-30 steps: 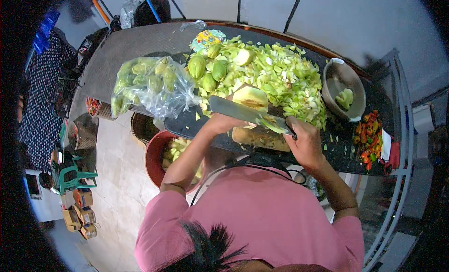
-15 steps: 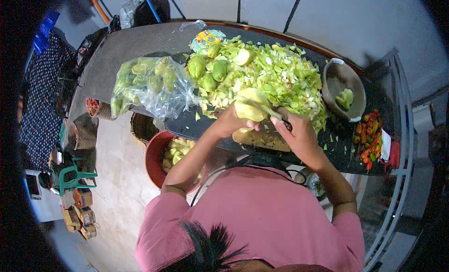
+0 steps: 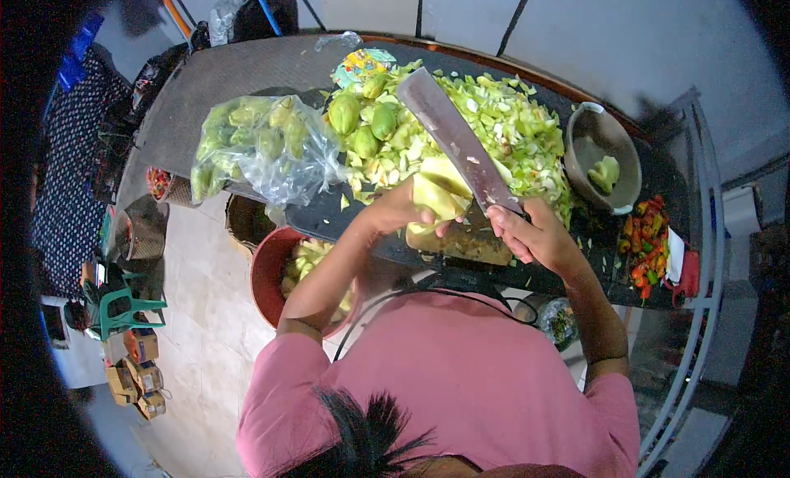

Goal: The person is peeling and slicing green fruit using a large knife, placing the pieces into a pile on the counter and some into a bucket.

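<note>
My left hand [image 3: 396, 206] is closed around a peeled pale yellow-green fruit [image 3: 441, 187], holding it over a wooden cutting board [image 3: 461, 246]. In my right hand [image 3: 535, 235] is a long, broad-bladed knife [image 3: 451, 134], gripped at its handle. Its blade points up and to the left, broad side showing, with small pale bits stuck to it. The blade passes just right of the fruit; whether the two touch, I cannot tell. Beyond both hands lies a big heap of green peelings [image 3: 510, 120]. Several whole green fruits [image 3: 344, 114] rest at its left side.
A clear plastic bag of green fruits [image 3: 267, 149] lies left of the heap. At the right stand a grey-brown basin [image 3: 583, 153] and a pile of red and green peppers [image 3: 646, 243]. A red tub [image 3: 267, 285] of pale pieces sits below the table's near edge.
The knife has turned and swung up off the fruit, so its broad side now shows where only a narrow edge did. My right hand has shifted slightly right; my left still holds the fruit.
</note>
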`<act>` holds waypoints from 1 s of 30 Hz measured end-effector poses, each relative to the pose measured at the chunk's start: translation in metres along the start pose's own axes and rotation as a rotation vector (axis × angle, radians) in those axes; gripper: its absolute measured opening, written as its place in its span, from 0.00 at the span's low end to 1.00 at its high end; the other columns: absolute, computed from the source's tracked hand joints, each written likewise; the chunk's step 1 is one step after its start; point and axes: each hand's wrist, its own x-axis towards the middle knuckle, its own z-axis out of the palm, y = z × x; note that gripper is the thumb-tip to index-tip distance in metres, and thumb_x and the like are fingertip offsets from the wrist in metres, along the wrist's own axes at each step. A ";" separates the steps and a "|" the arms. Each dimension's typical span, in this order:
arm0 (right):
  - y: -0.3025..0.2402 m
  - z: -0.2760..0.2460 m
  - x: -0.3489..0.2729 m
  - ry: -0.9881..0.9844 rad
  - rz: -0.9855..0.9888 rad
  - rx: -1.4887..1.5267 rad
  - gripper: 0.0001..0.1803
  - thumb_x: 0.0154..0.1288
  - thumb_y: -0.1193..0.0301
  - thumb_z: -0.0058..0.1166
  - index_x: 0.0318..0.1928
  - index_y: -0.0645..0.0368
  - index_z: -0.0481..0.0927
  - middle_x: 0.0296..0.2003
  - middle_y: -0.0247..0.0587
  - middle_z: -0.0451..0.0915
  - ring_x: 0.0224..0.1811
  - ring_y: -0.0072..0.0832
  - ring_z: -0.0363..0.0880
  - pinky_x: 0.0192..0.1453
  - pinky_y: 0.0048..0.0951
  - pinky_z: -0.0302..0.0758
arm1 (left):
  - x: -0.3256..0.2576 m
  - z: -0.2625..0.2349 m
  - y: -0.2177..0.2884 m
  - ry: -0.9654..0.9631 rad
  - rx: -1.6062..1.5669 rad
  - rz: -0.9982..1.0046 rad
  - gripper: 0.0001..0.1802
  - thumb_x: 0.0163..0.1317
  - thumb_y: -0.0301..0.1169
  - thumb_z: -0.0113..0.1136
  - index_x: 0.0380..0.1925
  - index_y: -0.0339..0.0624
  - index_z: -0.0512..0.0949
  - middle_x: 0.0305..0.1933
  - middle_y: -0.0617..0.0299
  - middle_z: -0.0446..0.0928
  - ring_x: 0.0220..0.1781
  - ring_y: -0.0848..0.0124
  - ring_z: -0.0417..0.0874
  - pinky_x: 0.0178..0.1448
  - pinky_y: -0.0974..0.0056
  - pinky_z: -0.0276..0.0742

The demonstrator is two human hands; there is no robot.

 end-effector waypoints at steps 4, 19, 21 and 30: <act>0.002 0.009 0.001 -0.024 0.029 -0.009 0.19 0.67 0.57 0.48 0.28 0.61 0.72 0.09 0.24 0.60 0.08 0.13 0.56 0.13 0.18 0.54 | 0.003 -0.002 -0.006 -0.010 -0.011 0.002 0.43 0.44 0.51 0.71 0.54 0.37 0.65 0.38 0.56 0.77 0.29 0.72 0.78 0.34 0.68 0.75; 0.017 -0.002 0.008 -0.184 0.142 0.689 0.21 0.68 0.55 0.44 0.26 0.59 0.69 0.08 0.26 0.58 0.06 0.16 0.56 0.10 0.20 0.56 | 0.015 -0.013 0.017 0.293 0.361 0.059 0.32 0.45 0.32 0.72 0.51 0.39 0.71 0.46 0.65 0.76 0.48 0.77 0.74 0.54 0.69 0.69; 0.020 -0.008 0.011 0.080 0.038 0.473 0.21 0.68 0.55 0.45 0.26 0.58 0.70 0.09 0.26 0.59 0.05 0.15 0.55 0.10 0.20 0.55 | 0.013 -0.016 0.015 0.303 0.430 0.047 0.34 0.44 0.31 0.72 0.52 0.40 0.69 0.48 0.65 0.75 0.49 0.76 0.74 0.55 0.68 0.69; 0.059 0.008 0.010 0.478 -0.152 -0.515 0.13 0.62 0.64 0.53 0.36 0.63 0.76 0.21 0.53 0.75 0.22 0.44 0.74 0.28 0.37 0.68 | 0.017 -0.002 0.005 0.498 0.351 0.118 0.28 0.50 0.34 0.69 0.50 0.39 0.71 0.40 0.65 0.75 0.36 0.78 0.76 0.37 0.71 0.75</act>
